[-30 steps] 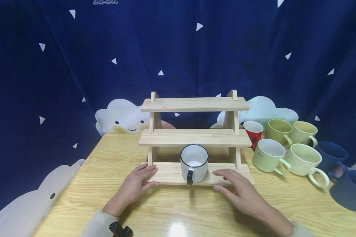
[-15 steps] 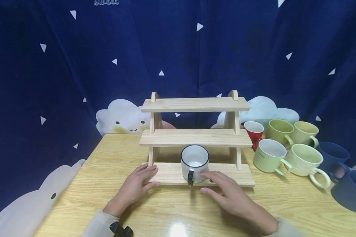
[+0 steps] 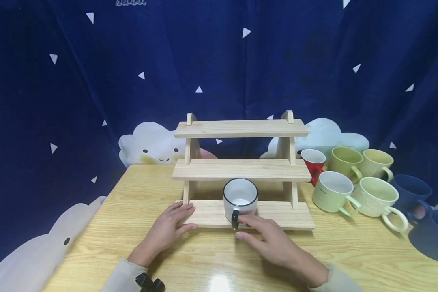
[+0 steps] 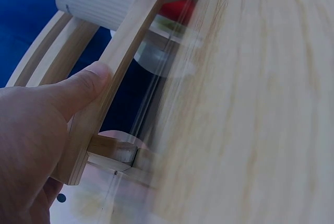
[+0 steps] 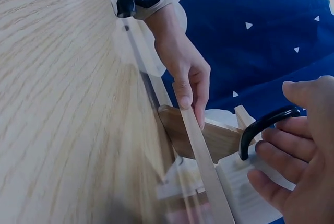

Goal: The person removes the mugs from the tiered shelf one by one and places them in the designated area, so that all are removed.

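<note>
A white mug with a black rim stands upright on the bottom board of a three-tier wooden display stand. Its black handle points toward me. My right hand is at the right of the handle, fingertips close against it and the mug's front; the right wrist view shows the thumb held apart from the handle. With my left hand I grip the left end of the bottom board, thumb on its front edge, as the left wrist view shows with the thumb.
Several mugs crowd the table's right side: a red one, an olive one, a pale green one, a cream one and dark blue ones. A dark blue curtain hangs behind the table.
My right hand has moved left along the bottom board, from right of the mug up to its handle. The left hand, the stand and the mug have stayed in place.
</note>
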`<act>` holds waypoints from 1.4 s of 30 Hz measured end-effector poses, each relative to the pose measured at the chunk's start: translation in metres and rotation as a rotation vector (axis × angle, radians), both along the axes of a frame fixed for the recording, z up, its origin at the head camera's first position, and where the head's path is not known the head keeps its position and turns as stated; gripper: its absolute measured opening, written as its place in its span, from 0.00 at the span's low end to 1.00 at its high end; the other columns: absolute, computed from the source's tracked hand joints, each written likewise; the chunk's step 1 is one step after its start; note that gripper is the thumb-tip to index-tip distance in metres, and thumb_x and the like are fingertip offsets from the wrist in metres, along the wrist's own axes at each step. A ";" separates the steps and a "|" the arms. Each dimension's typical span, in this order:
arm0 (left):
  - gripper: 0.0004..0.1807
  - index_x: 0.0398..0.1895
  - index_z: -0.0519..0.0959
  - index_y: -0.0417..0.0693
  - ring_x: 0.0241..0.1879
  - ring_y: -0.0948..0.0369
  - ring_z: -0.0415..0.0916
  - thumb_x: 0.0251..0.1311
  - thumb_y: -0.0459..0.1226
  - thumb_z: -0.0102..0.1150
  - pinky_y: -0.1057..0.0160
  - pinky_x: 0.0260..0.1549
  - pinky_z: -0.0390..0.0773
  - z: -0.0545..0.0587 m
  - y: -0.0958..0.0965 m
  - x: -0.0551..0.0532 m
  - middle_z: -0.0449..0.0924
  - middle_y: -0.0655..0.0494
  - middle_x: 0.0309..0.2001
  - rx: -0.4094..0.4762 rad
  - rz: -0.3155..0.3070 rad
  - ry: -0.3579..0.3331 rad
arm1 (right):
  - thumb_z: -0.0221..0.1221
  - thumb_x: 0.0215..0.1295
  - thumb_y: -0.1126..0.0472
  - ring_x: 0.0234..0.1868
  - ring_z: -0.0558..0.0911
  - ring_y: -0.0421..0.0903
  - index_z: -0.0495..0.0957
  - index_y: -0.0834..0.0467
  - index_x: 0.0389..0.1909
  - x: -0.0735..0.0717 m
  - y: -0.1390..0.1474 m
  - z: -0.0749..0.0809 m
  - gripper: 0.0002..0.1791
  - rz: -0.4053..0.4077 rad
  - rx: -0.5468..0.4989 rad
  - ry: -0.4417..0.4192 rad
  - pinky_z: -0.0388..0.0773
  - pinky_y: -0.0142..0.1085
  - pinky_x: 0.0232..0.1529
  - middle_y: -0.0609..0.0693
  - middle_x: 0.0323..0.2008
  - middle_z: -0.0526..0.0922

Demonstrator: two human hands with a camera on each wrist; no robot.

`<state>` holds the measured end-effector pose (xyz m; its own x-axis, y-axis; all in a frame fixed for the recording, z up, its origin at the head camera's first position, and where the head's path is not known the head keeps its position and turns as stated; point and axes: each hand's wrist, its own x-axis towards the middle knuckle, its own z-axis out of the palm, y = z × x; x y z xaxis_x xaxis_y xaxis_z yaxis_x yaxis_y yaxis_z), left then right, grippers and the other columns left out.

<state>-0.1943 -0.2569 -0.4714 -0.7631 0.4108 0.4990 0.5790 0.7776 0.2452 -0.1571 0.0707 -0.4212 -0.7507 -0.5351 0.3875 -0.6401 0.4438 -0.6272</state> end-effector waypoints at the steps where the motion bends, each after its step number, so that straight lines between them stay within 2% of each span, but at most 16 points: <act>1: 0.31 0.57 0.80 0.44 0.63 0.45 0.70 0.53 0.51 0.70 0.46 0.64 0.67 0.000 0.000 0.000 0.78 0.51 0.60 -0.001 0.001 -0.003 | 0.59 0.69 0.48 0.59 0.77 0.47 0.77 0.56 0.61 -0.001 -0.001 0.000 0.24 0.006 -0.005 -0.022 0.75 0.49 0.60 0.46 0.58 0.80; 7: 0.31 0.57 0.80 0.44 0.62 0.45 0.70 0.52 0.51 0.70 0.45 0.64 0.67 0.000 0.000 0.000 0.78 0.51 0.59 0.001 0.001 0.003 | 0.57 0.70 0.46 0.56 0.80 0.48 0.74 0.56 0.64 -0.003 -0.003 -0.002 0.27 0.062 -0.049 -0.163 0.77 0.52 0.56 0.46 0.60 0.78; 12: 0.31 0.57 0.80 0.44 0.62 0.45 0.70 0.52 0.52 0.70 0.45 0.63 0.68 -0.001 0.000 0.000 0.78 0.51 0.59 0.004 0.002 0.008 | 0.58 0.70 0.48 0.52 0.82 0.49 0.77 0.55 0.60 -0.005 -0.003 -0.002 0.22 0.089 -0.104 -0.221 0.79 0.53 0.53 0.47 0.57 0.81; 19: 0.31 0.57 0.81 0.44 0.62 0.45 0.70 0.53 0.52 0.69 0.45 0.63 0.69 0.000 0.001 0.000 0.78 0.51 0.59 0.003 0.002 0.012 | 0.58 0.71 0.52 0.46 0.83 0.42 0.80 0.47 0.44 -0.003 0.001 -0.002 0.07 0.056 -0.133 -0.206 0.82 0.40 0.48 0.43 0.43 0.84; 22: 0.31 0.57 0.81 0.44 0.62 0.45 0.70 0.53 0.52 0.69 0.46 0.62 0.69 0.001 0.001 0.000 0.78 0.51 0.59 -0.002 0.000 0.016 | 0.57 0.71 0.54 0.45 0.82 0.41 0.79 0.45 0.39 -0.001 0.004 -0.003 0.03 0.035 -0.150 -0.191 0.81 0.38 0.47 0.41 0.39 0.84; 27: 0.31 0.57 0.81 0.44 0.62 0.45 0.70 0.53 0.52 0.69 0.46 0.62 0.70 0.001 0.001 0.001 0.78 0.52 0.59 -0.003 0.004 0.016 | 0.56 0.72 0.54 0.44 0.80 0.40 0.80 0.47 0.36 0.001 0.010 -0.002 0.06 -0.013 -0.171 -0.202 0.79 0.37 0.47 0.41 0.39 0.83; 33: 0.31 0.57 0.81 0.44 0.62 0.46 0.70 0.53 0.52 0.70 0.47 0.63 0.69 0.000 0.000 0.001 0.78 0.52 0.59 -0.005 0.009 0.019 | 0.55 0.73 0.56 0.38 0.78 0.40 0.80 0.51 0.34 0.005 0.019 -0.003 0.09 -0.073 -0.197 -0.203 0.79 0.34 0.41 0.47 0.34 0.82; 42: 0.31 0.56 0.81 0.45 0.62 0.45 0.70 0.53 0.52 0.70 0.46 0.62 0.70 0.000 0.001 0.001 0.78 0.52 0.59 -0.004 0.008 0.016 | 0.55 0.73 0.56 0.36 0.77 0.40 0.81 0.53 0.31 0.007 0.030 -0.002 0.11 -0.170 -0.218 -0.210 0.78 0.33 0.39 0.41 0.32 0.82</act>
<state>-0.1935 -0.2562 -0.4710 -0.7582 0.4066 0.5097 0.5763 0.7835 0.2324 -0.1503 0.1007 -0.4228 -0.8974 -0.3173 0.3064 -0.4154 0.3742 -0.8291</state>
